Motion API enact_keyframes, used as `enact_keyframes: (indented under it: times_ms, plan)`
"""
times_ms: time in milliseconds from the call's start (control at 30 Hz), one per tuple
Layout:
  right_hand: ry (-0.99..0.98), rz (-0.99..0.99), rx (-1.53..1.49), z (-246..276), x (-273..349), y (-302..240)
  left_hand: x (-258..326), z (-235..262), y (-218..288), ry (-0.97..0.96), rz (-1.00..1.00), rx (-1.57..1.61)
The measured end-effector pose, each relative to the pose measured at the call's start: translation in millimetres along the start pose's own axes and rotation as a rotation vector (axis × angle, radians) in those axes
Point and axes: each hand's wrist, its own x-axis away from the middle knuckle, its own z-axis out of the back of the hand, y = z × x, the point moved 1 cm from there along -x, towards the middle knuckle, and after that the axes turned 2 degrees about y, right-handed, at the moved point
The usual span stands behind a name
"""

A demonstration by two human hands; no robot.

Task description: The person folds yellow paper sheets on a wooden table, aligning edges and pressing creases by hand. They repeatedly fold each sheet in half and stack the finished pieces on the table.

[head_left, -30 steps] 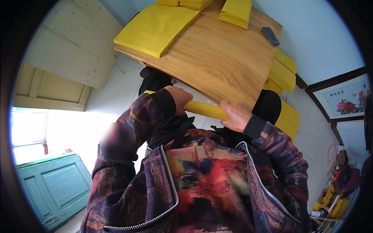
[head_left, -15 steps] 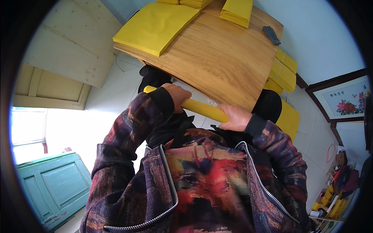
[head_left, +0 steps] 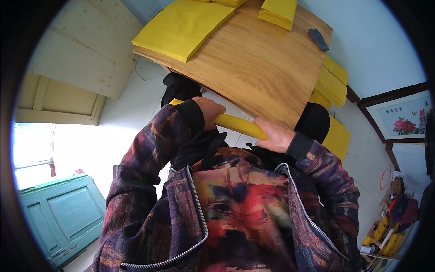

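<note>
Yellow, smooth and slender, the rolled-looking piece [head_left: 239, 126] slants down rightward

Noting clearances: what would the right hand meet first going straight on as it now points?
The right hand would probably meet the left hand, farther along the yellow roll both hold; depth is unclear.

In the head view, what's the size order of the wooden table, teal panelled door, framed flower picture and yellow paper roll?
Largest to smallest:
Wooden table
Teal panelled door
Framed flower picture
Yellow paper roll, partly covered by the left hand and right hand
</note>
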Motion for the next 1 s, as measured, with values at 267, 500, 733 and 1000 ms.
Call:
enact_keyframes:
  times_ms: [267,500,733,1000]
  plan:
    - [0.045,-0.049,0.039,4.3,0.4,-11.8,-9.2,-11.5,-10.4,-0.075,-0.079,0.146]
    - [0.0,-0.026,-0.087,-0.4,-3.5,-2.3,-7.1,-10.0,-8.7,-0.124,-0.074,0.198]
    - [0.053,-0.038,-0.1,3.7,-1.6,-4.5,-4.8,-2.8,-3.8,-0.094,-0.051,0.19]
    - [0.053,-0.059,-0.028,14.3,-3.5,0.2,-7.5,12.7,3.7,0.011,-0.04,0.102]
